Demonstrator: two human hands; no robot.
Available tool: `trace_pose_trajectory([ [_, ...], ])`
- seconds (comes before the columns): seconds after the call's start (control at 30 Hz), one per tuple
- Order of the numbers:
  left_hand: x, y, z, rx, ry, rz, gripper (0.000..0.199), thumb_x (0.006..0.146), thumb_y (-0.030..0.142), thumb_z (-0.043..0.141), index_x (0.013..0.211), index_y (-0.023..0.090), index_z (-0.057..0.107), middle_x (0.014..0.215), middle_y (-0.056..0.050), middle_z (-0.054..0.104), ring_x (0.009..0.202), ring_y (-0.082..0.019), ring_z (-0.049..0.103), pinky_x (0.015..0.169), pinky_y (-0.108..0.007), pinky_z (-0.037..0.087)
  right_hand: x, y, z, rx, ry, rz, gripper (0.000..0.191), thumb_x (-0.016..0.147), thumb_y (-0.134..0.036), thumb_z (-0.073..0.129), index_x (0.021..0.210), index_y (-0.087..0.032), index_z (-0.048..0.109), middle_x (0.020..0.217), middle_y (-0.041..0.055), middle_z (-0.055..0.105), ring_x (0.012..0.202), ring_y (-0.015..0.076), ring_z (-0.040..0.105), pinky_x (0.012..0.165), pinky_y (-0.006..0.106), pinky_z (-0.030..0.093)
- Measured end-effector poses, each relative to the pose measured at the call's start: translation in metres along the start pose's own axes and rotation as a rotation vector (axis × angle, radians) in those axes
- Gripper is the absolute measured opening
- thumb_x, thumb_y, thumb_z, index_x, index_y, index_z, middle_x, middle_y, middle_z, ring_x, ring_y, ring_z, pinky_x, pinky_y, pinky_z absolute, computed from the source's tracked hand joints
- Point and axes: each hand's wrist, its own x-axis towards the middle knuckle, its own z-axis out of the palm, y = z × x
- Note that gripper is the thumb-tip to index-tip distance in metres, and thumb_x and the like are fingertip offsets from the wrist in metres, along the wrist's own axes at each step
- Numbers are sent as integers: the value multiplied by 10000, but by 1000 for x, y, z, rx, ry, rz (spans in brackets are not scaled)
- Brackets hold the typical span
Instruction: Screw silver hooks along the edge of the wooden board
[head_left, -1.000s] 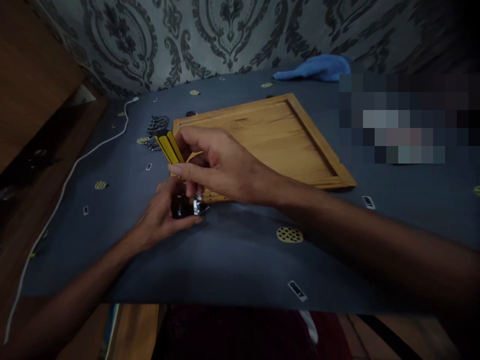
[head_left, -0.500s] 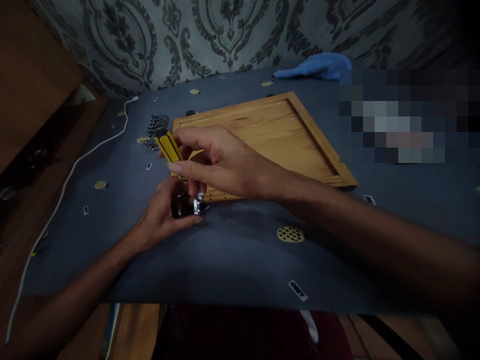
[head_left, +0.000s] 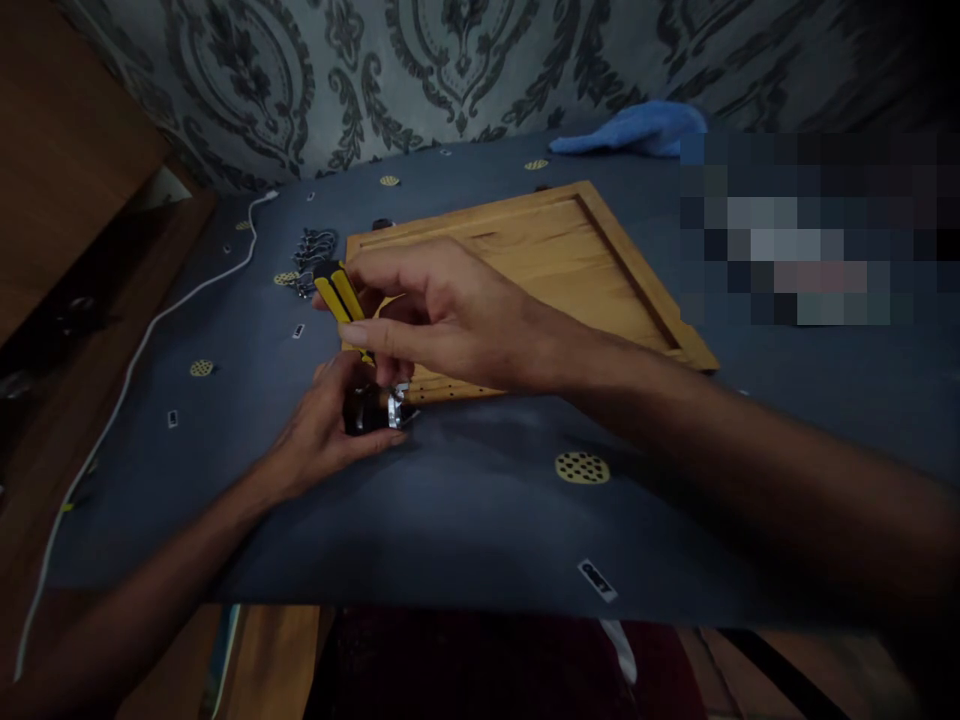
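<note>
My right hand (head_left: 442,310) is closed round the yellow and black handle of a screwdriver (head_left: 341,297), which tilts over the near left corner of a wooden panel (head_left: 525,270). Below it, my left hand (head_left: 326,420) curls round a dark part with a shiny metal clamp (head_left: 396,405) at that same corner. The screwdriver's tip is hidden behind my fingers. A row of small holes runs along the panel's near edge. Several metal hooks or clips (head_left: 311,255) lie in a pile just past the panel's left side.
A blue cloth (head_left: 637,130) lies at the back by the patterned wall. A white cable (head_left: 180,300) runs down the left side of the blue-grey table cover (head_left: 465,520). A wooden cabinet (head_left: 67,130) stands at the far left. The right side is pixelated.
The screwdriver handle has turned and shifted slightly to the right with my right hand. My left hand stays in nearly the same place.
</note>
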Motion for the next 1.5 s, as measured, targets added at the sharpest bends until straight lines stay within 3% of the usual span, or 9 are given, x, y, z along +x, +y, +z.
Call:
trace_pose_trajectory([
  [0.2, 0, 0, 0, -7, -6, 12, 568, 796, 560, 802, 1178, 220, 555, 1039, -38, 670, 946, -244, 642, 819, -393, 518, 0, -2, 6, -70, 151, -2, 297, 910, -197, 735, 790, -196, 463, 774, -49, 580, 757, 100, 619, 641, 188, 539],
  [0.43, 0, -1, 0, 4, -9, -27, 582, 759, 557, 830, 1157, 227, 562, 1015, -29, 669, 927, -244, 638, 844, -417, 528, -1, -4, 1, -39, 12, -4, 239, 956, -113, 613, 802, -202, 453, 753, -51, 562, 664, 80, 616, 610, 187, 524],
  [0.7, -1, -5, 2, -81, 7, -26, 620, 767, 537, 827, 1247, 236, 575, 1169, -73, 672, 1103, -296, 636, 944, -478, 534, -6, -2, 23, -125, 277, 3, 311, 929, -228, 699, 808, -230, 413, 786, -54, 460, 733, 105, 545, 630, 215, 520],
  [0.87, 0, -2, 0, -115, -33, -57, 702, 761, 518, 842, 1321, 243, 521, 1183, -82, 664, 1095, -291, 648, 964, -479, 526, -4, -1, 18, -143, 348, -34, 302, 953, -287, 674, 821, -237, 407, 839, -27, 511, 774, 120, 545, 660, 234, 538],
  [1.07, 2, 3, -2, -114, -30, -12, 680, 779, 478, 841, 1325, 245, 512, 1097, -51, 702, 1023, -264, 676, 992, -480, 506, -3, 0, 11, -208, 341, -54, 288, 948, -289, 654, 808, -239, 407, 813, -20, 488, 796, 138, 534, 665, 238, 536],
  [1.5, 1, 0, 0, -137, -47, -25, 695, 778, 538, 826, 1334, 253, 521, 1142, -74, 690, 1085, -290, 650, 982, -485, 510, -5, 3, 17, -166, 318, 2, 280, 941, -253, 665, 811, -236, 417, 845, -18, 503, 795, 138, 554, 699, 253, 543],
])
